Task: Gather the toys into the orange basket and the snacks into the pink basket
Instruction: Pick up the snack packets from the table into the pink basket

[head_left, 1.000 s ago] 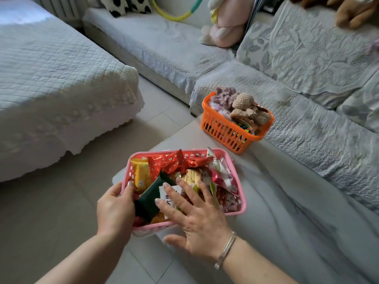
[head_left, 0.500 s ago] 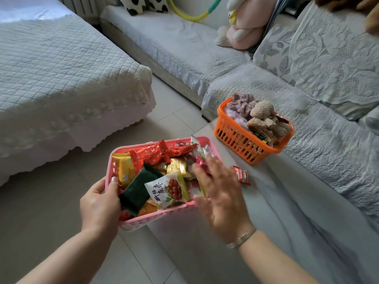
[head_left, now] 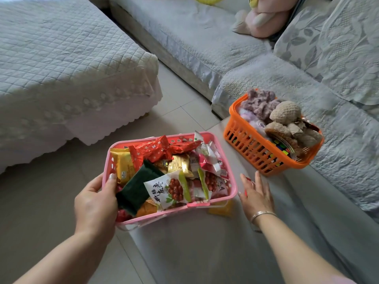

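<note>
red packet (head_left: 249, 179) mostly hidden under right hand (head_left: 256, 196), plush toy (head_left: 264, 19) cropped

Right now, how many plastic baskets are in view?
2. The pink basket, full of snacks, is gripped at its near-left corner by the left hand. The orange basket, full of toys, stands beyond it to the right.

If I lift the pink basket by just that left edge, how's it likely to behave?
Probably tips: the pink basket is heaped with snack packets, and the left hand grips only one end. Glossy wrappers would likely slide out. Likely light for its size.
</note>
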A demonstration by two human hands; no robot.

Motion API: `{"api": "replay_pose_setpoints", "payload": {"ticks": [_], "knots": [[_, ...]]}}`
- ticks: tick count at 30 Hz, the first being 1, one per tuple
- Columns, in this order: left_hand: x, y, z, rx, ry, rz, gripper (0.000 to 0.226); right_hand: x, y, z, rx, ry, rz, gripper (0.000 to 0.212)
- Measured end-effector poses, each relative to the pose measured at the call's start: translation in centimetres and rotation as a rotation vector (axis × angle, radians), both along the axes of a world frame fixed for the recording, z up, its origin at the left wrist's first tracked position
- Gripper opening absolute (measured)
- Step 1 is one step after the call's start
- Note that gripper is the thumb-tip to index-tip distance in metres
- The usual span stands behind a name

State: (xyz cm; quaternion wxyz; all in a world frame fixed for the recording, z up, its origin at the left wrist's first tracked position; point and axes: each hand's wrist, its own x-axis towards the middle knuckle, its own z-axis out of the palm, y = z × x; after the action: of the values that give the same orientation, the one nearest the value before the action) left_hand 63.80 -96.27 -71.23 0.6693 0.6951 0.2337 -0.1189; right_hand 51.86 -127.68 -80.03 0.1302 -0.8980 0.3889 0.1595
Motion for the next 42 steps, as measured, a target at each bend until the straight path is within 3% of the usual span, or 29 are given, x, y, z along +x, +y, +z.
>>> {"api": "replay_pose_setpoints", "payload": {"ticks": [3, 7, 19, 23, 27, 31, 35, 37, 40, 42], "knots": [[0.0, -0.2, -0.4, 0.004, 0.010, -0.007, 0.011, 0.1, -0.4, -0.8, 0.074, 0.018, -0.015, 0.053], [-0.2, -0.5, -0.5, 0.007, 0.016, -0.008, 0.018, -0.5, -0.6, -1.2, 0.023, -0.014, 0.014, 0.055], [-2.3, 0.1, -0.4, -0.022, 0.010, -0.022, 0.010, -3.5, 1.1, 2.5, -0.157, -0.485, -0.086, 0.054], [-3.7, 1.1, -0.2, -0.033, 0.025, -0.044, 0.020, -3.1, 4.2, 6.1, -0.182, -0.768, 0.043, 0.054], [-4.8, 2.2, -0.4, -0.034, 0.014, -0.056, 0.012, -1.6, 11.5, 10.4, -0.152, -0.984, 0.322, 0.053], [-5.6, 3.0, -0.4, -0.028, 0.019, -0.077, 0.022, -0.3, 18.5, 11.5, -0.160, -0.877, 0.593, 0.056], [-5.9, 3.6, -0.9, -0.027, 0.014, -0.073, 0.024, 0.5, 21.0, 9.9, -0.218, -0.430, 0.710, 0.054], [-5.8, 4.0, -1.1, -0.026, 0.010, -0.067, 0.026, 0.7, 21.2, 9.2, -0.166, -0.322, 0.713, 0.062], [-5.7, 4.6, -1.4, -0.032, 0.016, -0.063, 0.021, 0.6, 21.6, 9.8, -0.144, -0.462, 0.709, 0.062], [-5.4, 5.0, -1.5, -0.025, 0.012, -0.071, 0.022, 0.2, 21.2, 10.8, -0.107, -0.742, 0.631, 0.056]]}}
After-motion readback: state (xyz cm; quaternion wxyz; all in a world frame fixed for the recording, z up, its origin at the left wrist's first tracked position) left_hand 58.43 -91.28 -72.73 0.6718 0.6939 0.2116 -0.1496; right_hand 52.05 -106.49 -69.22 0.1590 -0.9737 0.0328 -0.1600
